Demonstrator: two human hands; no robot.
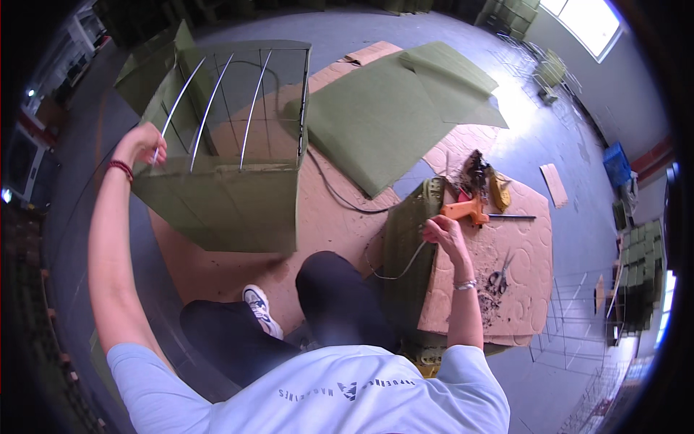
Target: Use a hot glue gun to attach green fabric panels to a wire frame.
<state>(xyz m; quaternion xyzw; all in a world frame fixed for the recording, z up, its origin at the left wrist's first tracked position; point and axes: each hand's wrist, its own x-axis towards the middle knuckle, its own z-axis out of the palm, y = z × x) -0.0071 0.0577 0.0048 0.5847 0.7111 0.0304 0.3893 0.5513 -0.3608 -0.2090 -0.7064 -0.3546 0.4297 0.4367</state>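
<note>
A wire frame covered in olive-green fabric (217, 206) stands open on the left, with bare metal rods across its top. At its near left corner, my left hand (148, 145) is closed on the frame's edge. To the right, my right hand (442, 233) has its fingers drawn together beside the orange handle of a glue gun (468, 210). What those fingers hold, if anything, is hidden. A thin cord (410, 267) runs down from near this hand. The gun lies on a cardboard-topped stand (531, 289), with a dark rod (513, 217) sticking out beside it.
Scissors (500, 275) and dark scraps lie on the cardboard top. A yellow object (500, 192) sits behind the gun. Green fabric sheets (383, 108) spread over floor cardboard (195, 267). A black cable (336, 194) crosses it. Wire frames (564, 318) stand right; a blue bin (617, 168) is farther off.
</note>
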